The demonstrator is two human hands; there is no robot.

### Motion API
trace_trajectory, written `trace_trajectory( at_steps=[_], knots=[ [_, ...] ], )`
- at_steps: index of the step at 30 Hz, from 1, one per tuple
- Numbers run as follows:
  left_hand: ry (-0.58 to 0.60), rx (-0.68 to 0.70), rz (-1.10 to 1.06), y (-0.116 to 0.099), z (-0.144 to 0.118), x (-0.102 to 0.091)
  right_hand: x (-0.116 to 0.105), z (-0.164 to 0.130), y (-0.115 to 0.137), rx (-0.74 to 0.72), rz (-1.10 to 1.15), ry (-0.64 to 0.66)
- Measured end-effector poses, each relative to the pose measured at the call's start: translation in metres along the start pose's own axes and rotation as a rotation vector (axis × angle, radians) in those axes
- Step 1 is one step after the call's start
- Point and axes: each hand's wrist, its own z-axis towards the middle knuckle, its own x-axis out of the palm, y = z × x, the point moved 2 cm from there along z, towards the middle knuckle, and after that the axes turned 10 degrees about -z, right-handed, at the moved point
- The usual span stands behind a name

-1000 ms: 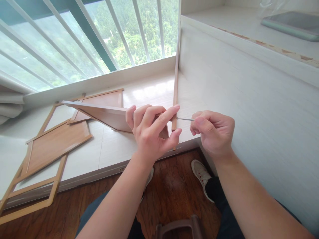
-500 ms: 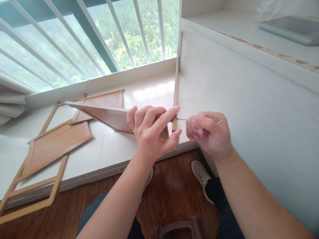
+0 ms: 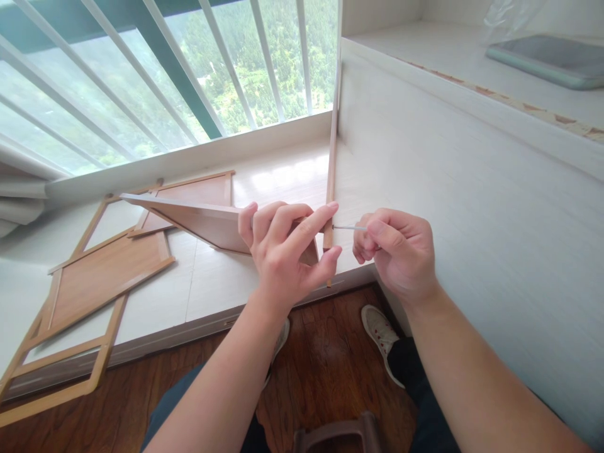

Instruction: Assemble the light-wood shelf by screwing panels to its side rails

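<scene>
Head camera looks steeply down, close over the hands, apparently seated.

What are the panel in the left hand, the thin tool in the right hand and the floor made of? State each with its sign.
Panel: seemingly wood or wood-look laminate; tan grain, matte.
Thin tool between the right hand's fingers: likely metal; slim grey shiny shaft.
Floor: dark reddish wood or wood-look boards, slightly glossy.
Left hand grips the panel.
</scene>
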Motion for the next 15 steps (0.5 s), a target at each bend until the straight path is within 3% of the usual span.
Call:
trace_trajectory(
  at_steps=[8, 15],
  knots=[
    [0.017, -0.023, 0.018, 0.0009, -0.0004, 0.0006, -0.0011, -0.0033, -0.0032, -0.077, -0.159, -0.087],
    [-0.005, -0.002, 0.009, -0.0009, 0.0008, -0.0003, 0.0014, -0.0019, -0.0028, -0.055, 0.1, -0.021]
  ],
)
